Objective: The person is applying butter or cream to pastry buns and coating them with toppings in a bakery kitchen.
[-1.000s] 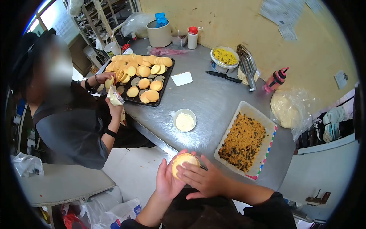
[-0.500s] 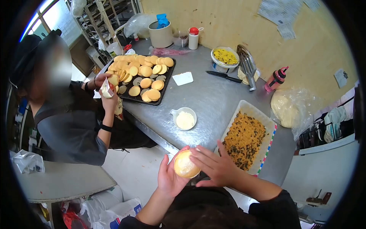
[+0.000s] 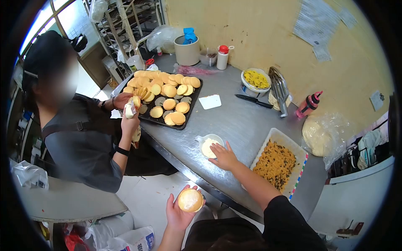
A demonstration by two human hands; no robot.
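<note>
On the palm of my left hand (image 3: 181,211) lies a round golden cake (image 3: 190,200) with a shiny, whitish smear on top; the fingers curl round its side. My right hand (image 3: 222,157) reaches over the table, its fingers spread and the fingertips at the white cream in a small white bowl (image 3: 217,139). Nothing is gripped in that hand. To its right stands a white tray (image 3: 300,155) of orange-brown crumbs with dark bits (image 3: 276,165).
A co-worker (image 3: 83,138) stands at the left, holding a filled cake. Near them is a black baking tray (image 3: 181,125) of round cakes. Further back lie a white scraper (image 3: 210,102), a knife (image 3: 253,101), a yellow-filled tub (image 3: 255,83) and a pink bottle (image 3: 309,104).
My right hand has moved from the cake forward to the cream bowl. My left hand, with the cake, is lower and further left. The whole view has shifted slightly.
</note>
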